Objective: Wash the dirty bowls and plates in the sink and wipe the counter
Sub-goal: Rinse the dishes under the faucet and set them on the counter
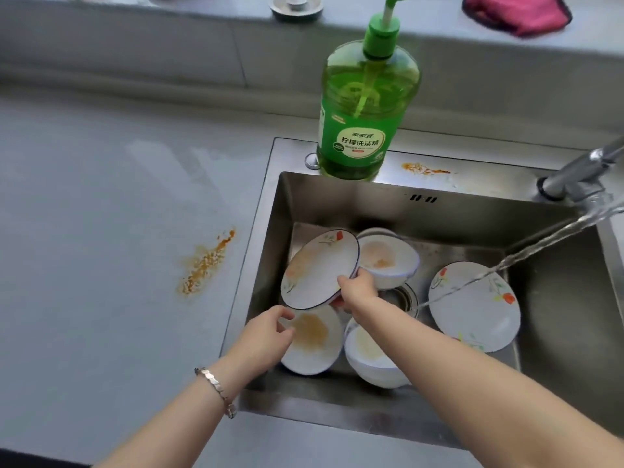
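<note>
Inside the steel sink [557, 315], my right hand [358, 290] grips the rim of a tilted white flowered plate [317, 268] smeared with orange. My left hand [270, 332] hovers just below it with fingers loosely curled, touching the rim of a dirty bowl [315, 342]. Two more dirty bowls sit nearby, one at the back [388, 261] and one in front [368, 359]. A second flowered plate [476, 305] leans at the right, under running water from the faucet [574, 177].
A green dish soap bottle [361, 113] stands on the sink's back rim beside an orange stain [423, 169]. Another orange spill [206, 265] marks the grey counter [101, 231] at left. A pink cloth [516, 11] lies on the back ledge.
</note>
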### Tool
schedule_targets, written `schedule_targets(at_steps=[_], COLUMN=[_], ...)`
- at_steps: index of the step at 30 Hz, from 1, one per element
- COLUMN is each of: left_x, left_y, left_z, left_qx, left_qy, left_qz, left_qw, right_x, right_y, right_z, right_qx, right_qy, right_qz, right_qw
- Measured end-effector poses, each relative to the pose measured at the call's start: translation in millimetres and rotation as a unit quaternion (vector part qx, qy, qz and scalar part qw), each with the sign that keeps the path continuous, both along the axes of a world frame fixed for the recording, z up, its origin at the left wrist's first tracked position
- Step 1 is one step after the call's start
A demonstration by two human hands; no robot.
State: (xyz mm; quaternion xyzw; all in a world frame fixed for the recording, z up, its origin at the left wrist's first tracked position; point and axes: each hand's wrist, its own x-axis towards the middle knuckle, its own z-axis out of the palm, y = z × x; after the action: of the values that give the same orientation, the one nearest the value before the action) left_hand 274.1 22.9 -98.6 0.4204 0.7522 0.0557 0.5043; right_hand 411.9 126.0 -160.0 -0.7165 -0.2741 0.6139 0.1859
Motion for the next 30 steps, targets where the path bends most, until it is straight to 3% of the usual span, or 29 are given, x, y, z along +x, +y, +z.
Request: schedule_targets(at_steps=[3, 8, 10, 12, 14, 18, 21, 22, 23, 25, 26, 27, 30], left_x=[1, 22, 43, 70, 99, 150, 178, 185, 189, 196, 199, 201, 208], left_y=[0, 10, 18, 24, 28, 37, 43, 45, 46, 47, 47, 47, 51], left_z=[3, 19, 32, 46, 54, 62, 68, 69, 70, 70, 70, 69, 70], left_qx=[0.008, 0.043, 0.017, -0.007, 0.030, 0.110, 0.121, 0.128, 0.135, 0.143, 0.146, 0.150, 0.157], left_qy=[-0.001, -0.046, -0.133, -0.255, -0.323, -0.328, -0.311, -0.301, -0.290, -0.278, -0.275, -0.274, -0.284], left_qz=[0.031, 0.167, 0.204, 0.251, 0.287, 0.328, 0.378, 0.388, 0.394, 0.394, 0.393, 0.390, 0.382], left_qw=[0.999, 0.984, 0.970, 0.934, 0.901, 0.879, 0.864, 0.861, 0.861, 0.864, 0.865, 0.866, 0.865], right_x=[31, 110, 140, 164, 183, 217, 236, 242, 247, 251, 249, 244, 217], right_y=[-19, -48, -55, -56, -52, -38, -32, -29, -26, -20, -15, -9, 9], right_z=[31, 87, 104, 119, 130, 141, 146, 146, 145, 142, 139, 137, 132], right_qx=[0.016, -0.005, -0.006, 0.009, 0.030, 0.042, 0.134, 0.198, 0.257, 0.336, 0.341, 0.324, 0.278], right_qy=[0.033, 0.170, 0.210, 0.225, 0.225, 0.209, 0.090, -0.013, -0.139, -0.337, -0.380, -0.397, -0.389], right_qz=[0.017, -0.011, -0.025, -0.019, -0.008, 0.016, 0.133, 0.200, 0.280, 0.436, 0.499, 0.542, 0.565], right_qw=[0.999, 0.985, 0.977, 0.974, 0.974, 0.977, 0.978, 0.959, 0.914, 0.764, 0.700, 0.666, 0.672])
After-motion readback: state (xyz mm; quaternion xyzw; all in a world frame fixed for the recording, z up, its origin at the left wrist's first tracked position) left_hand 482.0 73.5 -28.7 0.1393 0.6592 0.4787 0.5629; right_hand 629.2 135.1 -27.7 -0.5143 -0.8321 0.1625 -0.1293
